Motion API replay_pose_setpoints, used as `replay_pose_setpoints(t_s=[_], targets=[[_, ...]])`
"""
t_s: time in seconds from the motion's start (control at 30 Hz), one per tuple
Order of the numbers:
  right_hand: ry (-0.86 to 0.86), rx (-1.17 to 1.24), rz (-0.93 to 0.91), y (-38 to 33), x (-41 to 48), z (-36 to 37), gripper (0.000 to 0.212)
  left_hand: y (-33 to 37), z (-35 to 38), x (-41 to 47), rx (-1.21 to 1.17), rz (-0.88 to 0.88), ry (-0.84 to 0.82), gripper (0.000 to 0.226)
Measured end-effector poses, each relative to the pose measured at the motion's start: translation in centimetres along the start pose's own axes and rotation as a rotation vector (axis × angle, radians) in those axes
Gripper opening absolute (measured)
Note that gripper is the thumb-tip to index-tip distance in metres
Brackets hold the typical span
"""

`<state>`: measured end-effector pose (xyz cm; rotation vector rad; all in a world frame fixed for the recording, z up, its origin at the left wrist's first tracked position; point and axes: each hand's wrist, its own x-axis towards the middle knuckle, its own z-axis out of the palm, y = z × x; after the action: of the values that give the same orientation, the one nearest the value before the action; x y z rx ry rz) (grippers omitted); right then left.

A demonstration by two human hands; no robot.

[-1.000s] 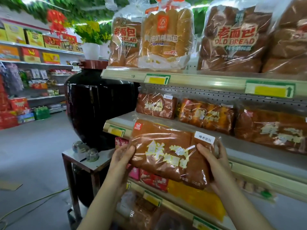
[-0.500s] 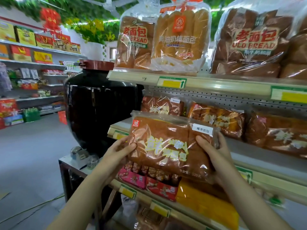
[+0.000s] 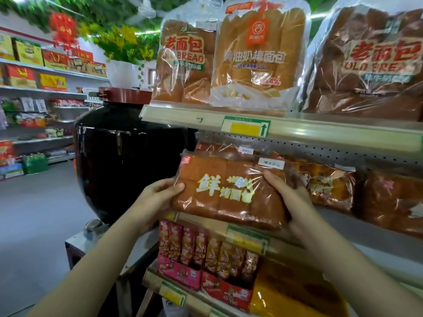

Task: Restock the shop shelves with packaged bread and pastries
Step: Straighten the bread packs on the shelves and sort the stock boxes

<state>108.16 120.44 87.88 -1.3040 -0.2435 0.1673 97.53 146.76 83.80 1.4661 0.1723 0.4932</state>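
A flat brown loaf in a clear wrapper with yellow lettering, the bread package (image 3: pixel 226 191), is held up in front of the left end of the middle shelf (image 3: pixel 366 234). My left hand (image 3: pixel 158 197) grips its left edge and my right hand (image 3: pixel 290 197) grips its right edge. Right behind it another like package (image 3: pixel 219 146) peeks out on that shelf. More brown bread packs (image 3: pixel 329 184) lie further right on the same shelf. The package hides the shelf's front edge below it.
The top shelf (image 3: pixel 297 128) carries tall bread bags (image 3: pixel 256 62). Boxed pastries (image 3: pixel 206 255) and yellow packs fill the shelf below. A large black jar (image 3: pixel 128 161) on a small stand sits just left of the shelving. Aisle floor and other shelves lie far left.
Both hands have lifted the bread package upward and closer to the middle shelf; it now covers the shelf's left front edge.
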Motion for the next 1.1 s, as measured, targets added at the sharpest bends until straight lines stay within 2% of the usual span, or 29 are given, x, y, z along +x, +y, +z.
replay_pose_setpoints(t_s=[0.07,0.1,0.17,0.2,0.3,0.43,0.57,0.6,0.7,0.77,0.87,0.97,1.1], targets=[[0.007,0.002,-0.023,-0.3,1.1,0.6,0.031,0.8,-0.4,1.6,-0.011,0.031,0.009,0.036],[0.004,-0.003,-0.033,-0.4,1.8,0.8,0.040,1.1,-0.5,2.3,-0.022,0.046,0.010,0.038],[-0.015,-0.044,-0.062,-0.2,2.6,1.2,0.073,1.2,-0.6,3.7,0.010,0.092,0.006,0.040],[-0.027,-0.101,-0.096,0.0,3.1,1.3,0.084,0.9,-0.7,4.4,0.083,0.125,0.011,0.039],[-0.078,-0.358,-0.225,0.8,3.9,1.0,0.100,-0.3,-1.2,5.7,0.361,0.213,0.044,0.039],[-0.112,-0.378,-0.083,2.7,4.5,0.1,0.133,-1.0,-0.4,5.9,0.352,0.179,0.048,0.049],[-0.193,-0.447,-0.039,2.4,4.2,0.0,0.119,-1.2,1.8,6.3,0.418,0.139,0.054,0.088],[-0.175,-0.457,-0.038,2.0,4.1,0.2,0.110,-1.4,2.2,6.5,0.454,0.134,0.062,0.091],[-0.079,-0.544,-0.064,2.0,4.1,0.4,0.072,-1.7,2.5,7.0,0.545,0.132,0.079,0.072],[-0.107,-0.606,-0.048,2.4,4.1,0.6,0.055,-1.8,2.2,7.2,0.561,0.131,0.084,0.065],[-0.176,-0.653,-0.034,3.3,4.6,1.1,0.059,-1.9,1.4,7.7,0.629,0.148,0.128,0.058],[-0.144,-0.735,-0.080,3.7,5.3,2.0,0.066,-2.1,0.6,8.7,0.682,0.116,0.134,0.057],[-0.112,-0.792,-0.101,4.2,7.2,2.7,0.099,-2.6,-0.2,10.5,0.584,0.054,0.106,0.061]])
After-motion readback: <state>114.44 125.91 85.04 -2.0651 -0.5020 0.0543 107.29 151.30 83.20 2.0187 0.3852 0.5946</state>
